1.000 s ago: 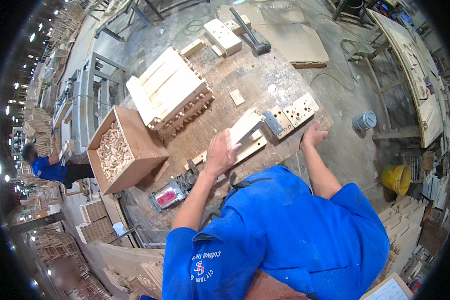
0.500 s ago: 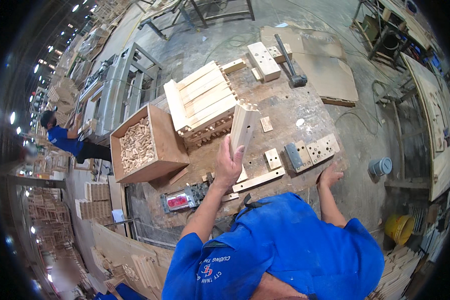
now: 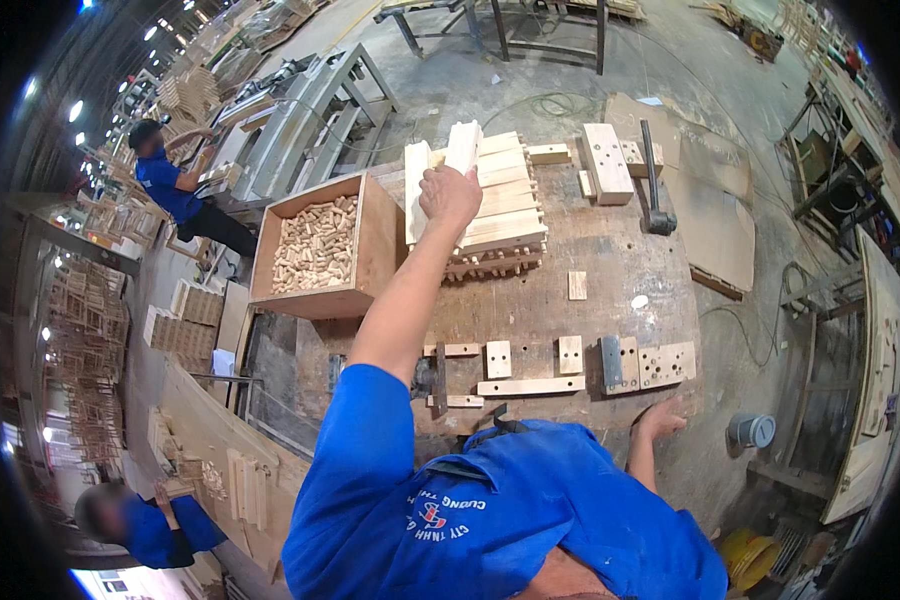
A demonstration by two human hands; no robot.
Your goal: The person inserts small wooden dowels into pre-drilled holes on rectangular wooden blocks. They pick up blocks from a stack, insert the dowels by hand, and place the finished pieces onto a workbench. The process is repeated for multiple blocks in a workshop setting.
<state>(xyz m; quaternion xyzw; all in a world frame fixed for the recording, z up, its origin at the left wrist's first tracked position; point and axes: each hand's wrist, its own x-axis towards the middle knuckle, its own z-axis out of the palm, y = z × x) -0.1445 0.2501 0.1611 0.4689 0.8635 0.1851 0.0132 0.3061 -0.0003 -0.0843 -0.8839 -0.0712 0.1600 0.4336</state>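
My left hand (image 3: 450, 196) reaches over the far part of the workbench, its fingers closed around a pale wooden rail (image 3: 463, 147). The rail is above a stack of similar wooden rails (image 3: 503, 200), whose dowelled ends stick out on the right side; whether it touches the stack I cannot tell. My right hand (image 3: 658, 418) is at the near right edge of the bench with fingers stretched out and nothing in them. Close to it lies a drilled wooden jig block (image 3: 667, 365) with a dark grey end. A wooden box (image 3: 370, 240) full of short dowels (image 3: 315, 243) stands left of the stack.
A hammer (image 3: 658, 190) lies at the far right of the workbench (image 3: 610, 260), beside a thick wooden block (image 3: 606, 165). Small drilled blocks (image 3: 498, 360) and a long strip (image 3: 530, 386) lie near me. Two other people (image 3: 175, 185) are at the left. A bucket (image 3: 752, 430) stands on the floor.
My left hand has carried the rail away from me, from above the bench's middle to over the stack. My right hand stays by the near right edge. The whole view has shifted.
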